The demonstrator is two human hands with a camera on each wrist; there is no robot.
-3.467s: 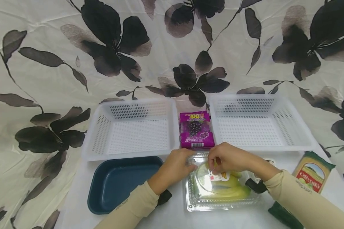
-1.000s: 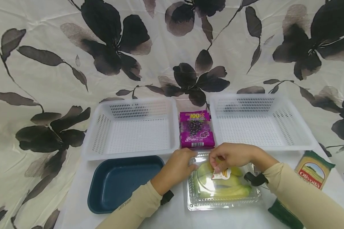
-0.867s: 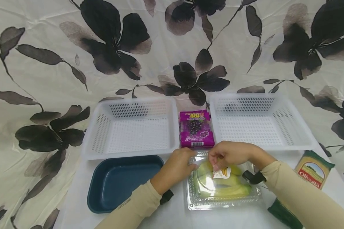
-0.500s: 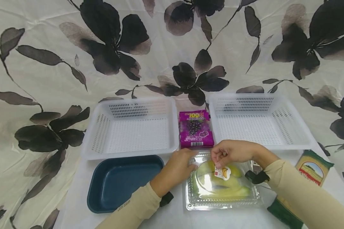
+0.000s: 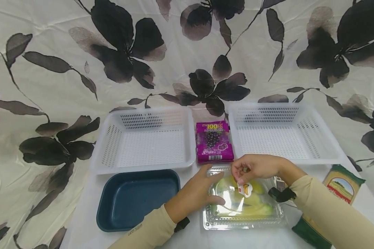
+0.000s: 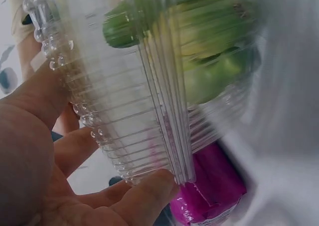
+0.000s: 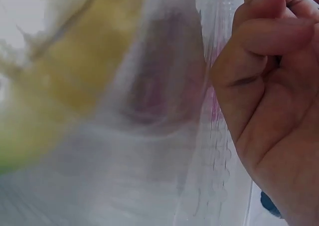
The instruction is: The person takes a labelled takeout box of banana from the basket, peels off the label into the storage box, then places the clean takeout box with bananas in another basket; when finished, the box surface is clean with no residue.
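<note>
A clear plastic clamshell box (image 5: 212, 221) holding yellow-green fruit (image 5: 258, 209) that looks like bananas lies at the front of the table. My right hand (image 5: 257, 169) is over its lid, thumb and index finger pinching the upper left corner of a small white sticker (image 5: 246, 190) with a banana picture. Fingers of my left hand (image 5: 194, 190) spread over the box's left side, thumb apart from the index finger. In the left wrist view, fingertips (image 6: 162, 183) are right at the ridged edge of the box. The sticker is not visible in the right wrist view.
Two white perforated baskets (image 5: 99, 152) (image 5: 333, 152) stand at the back, with a purple grape candy packet (image 5: 215, 141) between them. A dark blue tub (image 5: 107, 221) is at left. Olivoila packets (image 5: 346, 181) (image 5: 311, 231) lie at right, near my sleeve.
The sticker in my right hand has shifted right and tilted, more of its banana picture showing. My left hand has moved slightly right and its thumb and fingers have spread apart over the lid.
</note>
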